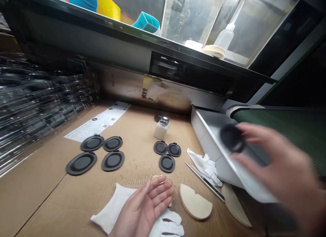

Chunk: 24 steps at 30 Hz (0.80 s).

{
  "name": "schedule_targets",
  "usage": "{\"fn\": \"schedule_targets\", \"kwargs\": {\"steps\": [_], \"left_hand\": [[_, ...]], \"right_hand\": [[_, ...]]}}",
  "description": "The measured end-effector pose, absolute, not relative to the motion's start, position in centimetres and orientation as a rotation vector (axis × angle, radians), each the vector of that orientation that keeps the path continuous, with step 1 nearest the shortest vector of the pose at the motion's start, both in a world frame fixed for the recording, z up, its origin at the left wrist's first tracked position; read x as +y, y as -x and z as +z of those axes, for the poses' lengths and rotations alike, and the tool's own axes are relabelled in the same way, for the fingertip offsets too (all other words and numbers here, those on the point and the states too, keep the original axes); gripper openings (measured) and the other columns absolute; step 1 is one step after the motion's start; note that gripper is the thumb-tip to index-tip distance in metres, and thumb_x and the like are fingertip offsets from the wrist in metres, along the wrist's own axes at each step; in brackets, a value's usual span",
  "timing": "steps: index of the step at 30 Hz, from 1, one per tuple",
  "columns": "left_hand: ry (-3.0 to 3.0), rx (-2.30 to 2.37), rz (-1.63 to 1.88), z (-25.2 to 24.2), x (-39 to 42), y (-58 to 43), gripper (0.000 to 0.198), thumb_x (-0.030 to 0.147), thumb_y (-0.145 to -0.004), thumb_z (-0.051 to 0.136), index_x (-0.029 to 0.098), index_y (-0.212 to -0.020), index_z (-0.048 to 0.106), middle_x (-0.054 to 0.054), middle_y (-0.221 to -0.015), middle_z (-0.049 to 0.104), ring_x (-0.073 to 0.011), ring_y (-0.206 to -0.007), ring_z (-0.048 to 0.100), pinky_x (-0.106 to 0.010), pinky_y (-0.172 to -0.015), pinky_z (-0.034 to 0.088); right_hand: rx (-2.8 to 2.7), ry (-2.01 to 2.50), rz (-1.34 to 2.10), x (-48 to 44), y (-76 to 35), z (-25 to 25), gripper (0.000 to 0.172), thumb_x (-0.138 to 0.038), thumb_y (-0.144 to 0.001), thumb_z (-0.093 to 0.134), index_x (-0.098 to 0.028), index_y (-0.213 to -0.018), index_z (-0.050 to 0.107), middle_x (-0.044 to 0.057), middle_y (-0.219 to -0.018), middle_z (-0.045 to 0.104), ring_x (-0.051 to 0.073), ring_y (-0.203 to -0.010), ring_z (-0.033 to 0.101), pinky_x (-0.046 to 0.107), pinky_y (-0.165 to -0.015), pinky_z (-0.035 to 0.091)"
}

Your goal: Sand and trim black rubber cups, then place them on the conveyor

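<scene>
Head view: white tray (207, 126) under black disc (232, 138)

Brown cardboard (33, 196) covers a workbench, carrying four large black oval pads (92, 142) at left and three smaller ones (166, 163) at centre. A black disc (158, 118) sits just behind a white pump-top dispenser bottle (161, 130). Printed sheets with QR codes (98, 122) lie toward the back. A white cloth (109, 209), crumpled white fabric (205, 166), a slim metal tool (205, 181), two cream half-round pieces (195, 201) and a tilted white tray (211, 145) occupy the front and right.
</scene>
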<state>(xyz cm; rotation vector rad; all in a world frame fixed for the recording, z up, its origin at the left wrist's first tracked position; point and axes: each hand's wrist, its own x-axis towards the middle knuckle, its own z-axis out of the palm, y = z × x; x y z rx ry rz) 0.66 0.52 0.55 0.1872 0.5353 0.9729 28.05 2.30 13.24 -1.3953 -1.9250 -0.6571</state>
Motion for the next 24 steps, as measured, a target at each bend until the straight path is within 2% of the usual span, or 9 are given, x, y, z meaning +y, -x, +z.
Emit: {"fn": "schedule_targets", "kwargs": {"steps": [1, 3, 6, 10, 14, 19, 22, 24], "left_hand": [[-0.187, 0.515, 0.952, 0.5, 0.6, -0.7, 0.039, 0.036, -0.087, 0.042, 0.006, -0.104, 0.062, -0.020, -0.108, 0.065, -0.0307, -0.107, 0.057, -0.046, -0.100, 0.033], [-0.184, 0.472, 0.931, 0.4, 0.6, -0.8, 0.044, 0.040, -0.087, 0.041, 0.007, -0.109, 0.060, -0.019, -0.111, 0.064, -0.0304, -0.108, 0.056, -0.046, -0.099, 0.035], [-0.164, 0.512, 1.005, 0.4, 0.5, -1.0, 0.036, 0.034, -0.087, 0.044, 0.011, -0.108, 0.061, -0.016, -0.117, 0.062, -0.0289, -0.111, 0.054, -0.046, -0.097, 0.039], [-0.183, 0.616, 1.072, 0.5, 0.5, -1.1, 0.034, 0.025, -0.086, 0.048, 0.009, -0.114, 0.058, -0.022, -0.116, 0.061, -0.0318, -0.112, 0.053, -0.051, -0.096, 0.039], [-0.077, 0.530, 1.037, 0.2, 0.7, -0.8, 0.032, 0.022, -0.086, 0.045, 0.010, -0.113, 0.059, -0.022, -0.118, 0.060, -0.0319, -0.116, 0.049, -0.049, -0.098, 0.036], [-0.009, 0.494, 1.043, 0.1, 0.8, -0.5, 0.027, 0.022, -0.084, 0.046, 0.010, -0.096, 0.066, -0.021, -0.115, 0.061, -0.0338, -0.117, 0.047, -0.050, -0.100, 0.034], [-0.004, 0.495, 1.065, 0.1, 0.8, -0.7, 0.027, 0.031, -0.085, 0.045, 0.015, -0.089, 0.067, -0.015, -0.108, 0.066, -0.0301, -0.117, 0.048, -0.049, -0.101, 0.032], [-0.040, 0.513, 1.083, 0.0, 0.7, -0.8, 0.029, 0.035, -0.086, 0.045, 0.016, -0.093, 0.066, -0.013, -0.107, 0.067, -0.0268, -0.114, 0.051, -0.045, -0.101, 0.032]], "right_hand": [[-2.078, 1.291, -0.518, 1.2, -24.2, 11.3, 0.046, -0.037, -0.079, 0.060, -0.024, -0.123, 0.049, 0.008, -0.119, 0.056, 0.023, -0.105, 0.055, 0.039, -0.090, 0.046], [-2.230, 1.190, -0.328, -0.2, -18.5, 7.5, 0.042, -0.027, -0.081, 0.054, -0.020, -0.123, 0.048, 0.010, -0.122, 0.052, 0.022, -0.109, 0.053, 0.036, -0.087, 0.049], [-2.277, 1.187, -0.125, -0.8, -15.6, 3.4, 0.047, -0.033, -0.080, 0.058, -0.019, -0.123, 0.045, 0.012, -0.120, 0.052, 0.023, -0.106, 0.054, 0.035, -0.082, 0.052], [-2.232, 1.430, -0.063, -1.3, -18.0, 0.6, 0.051, -0.034, -0.080, 0.057, -0.021, -0.126, 0.041, 0.010, -0.123, 0.050, 0.025, -0.111, 0.050, 0.040, -0.086, 0.050], [-2.244, 1.652, -0.014, -2.4, -21.0, -0.6, 0.045, -0.029, -0.079, 0.058, -0.025, -0.121, 0.045, 0.006, -0.119, 0.053, 0.024, -0.107, 0.052, 0.041, -0.085, 0.050], [-2.083, 1.594, 0.039, -2.1, -21.9, 0.3, 0.031, -0.019, -0.084, 0.042, -0.022, -0.114, 0.049, 0.005, -0.107, 0.059, 0.018, -0.099, 0.056, 0.031, -0.081, 0.050], [-1.990, 1.471, -0.051, -1.8, -19.7, 1.2, 0.028, -0.015, -0.085, 0.040, -0.018, -0.111, 0.050, 0.008, -0.100, 0.060, 0.016, -0.091, 0.058, 0.026, -0.075, 0.050], [-2.049, 1.326, -0.128, -1.9, -17.5, 1.4, 0.026, -0.013, -0.082, 0.045, -0.017, -0.107, 0.053, 0.009, -0.096, 0.060, 0.016, -0.086, 0.059, 0.025, -0.070, 0.050]]}}
